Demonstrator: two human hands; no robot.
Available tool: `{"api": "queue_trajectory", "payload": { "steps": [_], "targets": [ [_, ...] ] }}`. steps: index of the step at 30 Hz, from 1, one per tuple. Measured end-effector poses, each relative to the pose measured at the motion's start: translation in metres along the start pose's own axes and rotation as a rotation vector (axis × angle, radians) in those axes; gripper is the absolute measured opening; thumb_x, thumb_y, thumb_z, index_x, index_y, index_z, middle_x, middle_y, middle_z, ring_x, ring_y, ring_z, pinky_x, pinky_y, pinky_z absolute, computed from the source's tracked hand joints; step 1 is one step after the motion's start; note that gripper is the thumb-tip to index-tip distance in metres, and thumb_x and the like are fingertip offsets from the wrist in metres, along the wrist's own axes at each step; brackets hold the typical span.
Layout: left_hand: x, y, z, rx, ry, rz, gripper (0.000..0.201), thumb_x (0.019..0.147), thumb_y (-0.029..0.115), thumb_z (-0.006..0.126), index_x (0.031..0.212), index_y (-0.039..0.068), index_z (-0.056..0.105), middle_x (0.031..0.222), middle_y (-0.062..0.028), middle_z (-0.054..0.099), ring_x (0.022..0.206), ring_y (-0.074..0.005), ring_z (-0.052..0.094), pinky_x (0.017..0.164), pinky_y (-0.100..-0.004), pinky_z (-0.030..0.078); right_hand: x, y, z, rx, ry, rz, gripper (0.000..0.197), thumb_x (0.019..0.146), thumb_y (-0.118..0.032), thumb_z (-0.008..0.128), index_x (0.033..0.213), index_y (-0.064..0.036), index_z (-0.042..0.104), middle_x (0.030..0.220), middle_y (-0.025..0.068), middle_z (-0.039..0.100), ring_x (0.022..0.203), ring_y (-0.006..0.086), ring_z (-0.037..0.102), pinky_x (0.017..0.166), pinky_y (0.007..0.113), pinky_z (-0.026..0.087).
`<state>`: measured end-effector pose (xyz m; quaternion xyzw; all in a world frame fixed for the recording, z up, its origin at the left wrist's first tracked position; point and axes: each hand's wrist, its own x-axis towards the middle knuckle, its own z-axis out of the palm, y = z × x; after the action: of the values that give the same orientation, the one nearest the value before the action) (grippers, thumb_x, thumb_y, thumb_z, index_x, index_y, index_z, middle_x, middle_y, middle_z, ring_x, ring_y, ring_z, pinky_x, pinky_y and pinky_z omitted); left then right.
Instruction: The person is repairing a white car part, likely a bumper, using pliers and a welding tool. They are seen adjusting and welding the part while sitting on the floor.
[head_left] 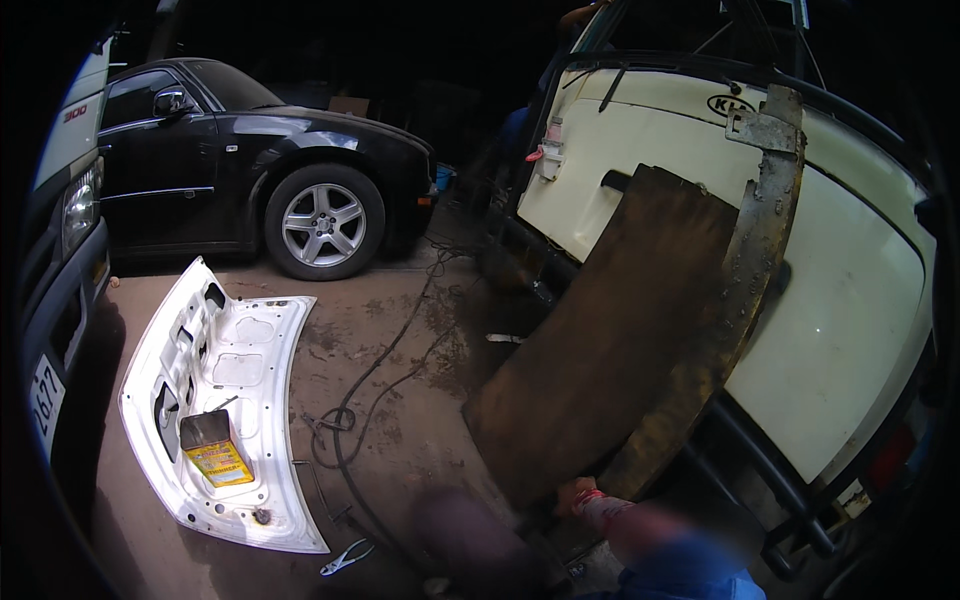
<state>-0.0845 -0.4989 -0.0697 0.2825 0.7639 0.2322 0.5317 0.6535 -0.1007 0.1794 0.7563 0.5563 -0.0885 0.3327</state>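
My right hand (pixel 577 496), with a red and white band at the wrist and a blue sleeve behind it, is closed on the lower edge of a large rusty brown metal panel (pixel 610 320). Its fingers are partly hidden by the panel. Tilted, the panel leans against the front of a cream van (pixel 850 260). A thick, scraped flange (pixel 765 225) runs up the panel's right side and hooks over at the top. My left hand does not show. A blurred dark shape fills part of the lower middle.
On the floor at left lies a white car body lid (pixel 240 330), inner side up, with a yellow tin (pixel 215 452) on it. Pliers (pixel 347 557) lie beside it. Dark cables (pixel 345 430) snake across the floor. A black car (pixel 230 150) stands behind; another vehicle (pixel 75 220) is at far left.
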Motion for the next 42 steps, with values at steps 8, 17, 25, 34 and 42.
{"api": "queue_trajectory", "payload": {
  "steps": [8,17,25,34,42],
  "targets": [
    [-0.034,-0.010,-0.008,-0.147,0.001,-0.435,0.035,0.097,0.018,0.067,0.130,0.008,0.068,0.107,-0.0062,0.070,0.088,-0.0192,0.062,0.077,-0.0354,0.054,0.003,0.010,0.021,-0.016,0.082,-0.070,0.029,0.083,-0.039,0.071,0.099,-0.0169,0.081,0.098,0.0123,0.080,0.092,0.0303,0.079,0.076,0.047,0.062],
    [-0.138,0.006,0.110,-0.241,0.386,-0.572,0.046,0.092,0.022,0.068,0.132,0.002,0.064,0.110,-0.0137,0.071,0.093,-0.0266,0.067,0.080,-0.0398,0.056,0.022,-0.009,0.019,0.015,-0.154,-0.121,0.029,0.091,-0.035,0.066,0.109,-0.0178,0.081,0.105,0.0083,0.080,0.101,0.0265,0.078,0.079,0.042,0.062],
    [-0.260,0.029,0.284,-0.431,0.776,-1.052,0.056,0.087,0.025,0.070,0.134,-0.004,0.060,0.113,-0.0204,0.072,0.097,-0.0332,0.070,0.084,-0.0437,0.057,0.112,-0.043,0.028,-0.101,-0.293,-0.547,0.030,0.093,-0.035,0.066,0.114,-0.0172,0.077,0.105,0.0096,0.079,0.101,0.0274,0.076,0.078,0.042,0.061],
    [-0.293,0.061,0.408,-0.959,1.272,-1.639,0.065,0.081,0.034,0.071,0.128,-0.009,0.059,0.130,-0.0353,0.066,0.129,-0.0469,0.062,0.112,-0.0502,0.048,0.167,-0.226,-0.036,-0.418,-0.132,-1.064,0.032,0.095,-0.035,0.066,0.120,-0.0165,0.074,0.105,0.0111,0.077,0.100,0.0285,0.075,0.078,0.043,0.060],
    [-0.332,0.027,0.490,-1.185,1.451,-1.838,0.063,0.077,0.034,0.077,0.123,-0.007,0.064,0.120,-0.0330,0.070,0.117,-0.0472,0.068,0.103,-0.0493,0.053,0.105,-0.358,-0.036,-0.640,0.077,-1.231,0.034,0.097,-0.035,0.065,0.126,-0.0159,0.070,0.105,0.0124,0.076,0.100,0.0294,0.073,0.078,0.043,0.059]
  ]
}}
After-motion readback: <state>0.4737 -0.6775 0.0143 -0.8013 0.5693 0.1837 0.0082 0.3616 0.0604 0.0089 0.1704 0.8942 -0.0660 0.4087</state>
